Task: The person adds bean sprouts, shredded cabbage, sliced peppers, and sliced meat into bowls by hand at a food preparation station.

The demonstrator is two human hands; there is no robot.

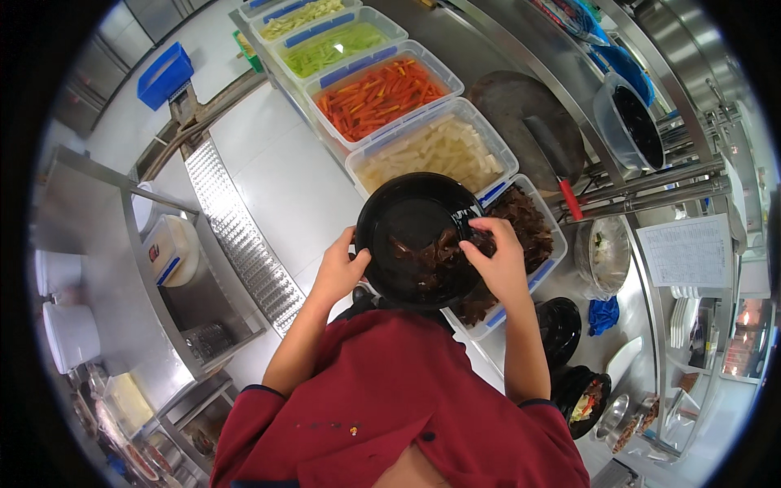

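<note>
In front of my chest is a round black bowl with some brown wood ear fungus in the bottom. My left hand grips its left rim, thumb over the edge. At the opposite rim, my right hand has thumb and fingers curled around dark brown wood ear pieces. Under the right forearm and behind the bowl sits a clear plastic container filled with more wood ear, partly hidden. Just beyond the bowl, a container holds pale cut strips in liquid.
Containers of orange-red strips and green strips continue the row. A cleaver with a red handle rests on a round chopping board. Black bowls stand at right, near a plastic-covered bowl. A steel counter lies left.
</note>
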